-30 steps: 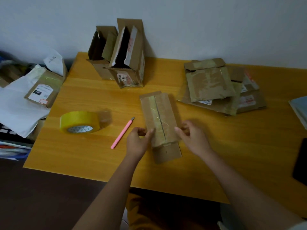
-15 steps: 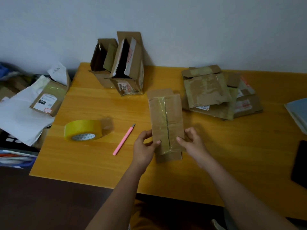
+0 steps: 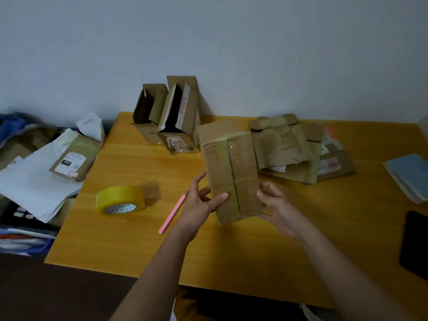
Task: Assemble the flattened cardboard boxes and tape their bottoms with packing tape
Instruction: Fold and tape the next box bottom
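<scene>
I hold a small brown cardboard box [image 3: 231, 172] up above the wooden table [image 3: 231, 251], its taped seam facing me. My left hand [image 3: 201, 202] grips its lower left edge, thumb on the front face. My right hand [image 3: 275, 205] holds the lower right edge with fingers curled round it. A yellow roll of packing tape [image 3: 120, 199] lies on the table to the left. A pile of flattened boxes [image 3: 298, 149] sits at the back right. Two assembled boxes [image 3: 169, 117] stand open-topped against the wall.
A pink utility knife [image 3: 172, 213] lies between the tape roll and my left hand. Papers and a parcel [image 3: 71, 158] crowd the left beyond the table edge. A blue notebook [image 3: 410, 174] and a dark flat object [image 3: 416, 244] sit at the right.
Both hands have lifted the box off the table and raised it away from me, tilting it more upright. The view has risen too.
</scene>
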A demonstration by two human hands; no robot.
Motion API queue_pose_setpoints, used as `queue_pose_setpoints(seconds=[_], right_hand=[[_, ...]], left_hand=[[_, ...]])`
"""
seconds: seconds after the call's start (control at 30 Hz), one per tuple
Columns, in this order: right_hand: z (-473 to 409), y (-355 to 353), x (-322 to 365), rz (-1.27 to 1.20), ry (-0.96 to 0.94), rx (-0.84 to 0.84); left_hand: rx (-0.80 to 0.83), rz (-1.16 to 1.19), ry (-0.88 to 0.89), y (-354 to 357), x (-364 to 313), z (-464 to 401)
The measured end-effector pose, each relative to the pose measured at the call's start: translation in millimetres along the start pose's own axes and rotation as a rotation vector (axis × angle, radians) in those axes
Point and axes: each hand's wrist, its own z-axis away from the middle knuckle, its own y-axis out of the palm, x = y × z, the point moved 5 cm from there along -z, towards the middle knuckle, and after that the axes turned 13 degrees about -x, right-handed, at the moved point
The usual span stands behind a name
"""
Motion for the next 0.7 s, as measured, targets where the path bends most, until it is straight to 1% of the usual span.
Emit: queue_pose_setpoints(seconds=[0.07, 0.13, 0.23, 0.3, 0.37, 0.5, 0.57, 0.63, 0.7], right_hand=[[-1.2, -5.5, -2.0, -0.008, 0.046, -0.003], [-4.8, -10.6, -7.3, 0.06, 0.075, -0.004], [-3.4, -7.8, -14.9, 0.141, 0.107, 0.042], [-0.4, -6.8, -13.2, 0.19, 0.039, -0.018], [-1.3, -10.8, -12.9, 0.172, -0.014, -0.106], [-2.7, -16.9, -17.8, 0.077, 0.054, -0.134], [-2.4, -20.7, -17.1, 0.051, 0.056, -0.163], [-1.3, -23.2, -16.9, 0.055, 0.045, -0.196], [-1.0, -26.5, -18.7, 0.161, 0.011, -0.244]], left_hand=[[-0.009, 0.06, -0.073, -1.5, 1.8, 0.3], [-0.019, 0.113, -0.133, -5.1, 8.2, -1.0], [-0.016, 0.155, -0.193, -7.8, 16.2, -2.0], [-0.021, 0.19, -0.218, -8.2, 18.9, -1.4], [-0.026, 0.215, -0.245, -7.9, 20.3, 0.1], [-0.017, 0.232, -0.258, -8.2, 22.0, 2.5], [-0.015, 0.222, -0.254, -8.0, 21.4, 4.9], [-0.014, 0.192, -0.243, -7.3, 22.0, 5.7], [-0.023, 0.159, -0.22, -6.2, 21.6, 7.0]])
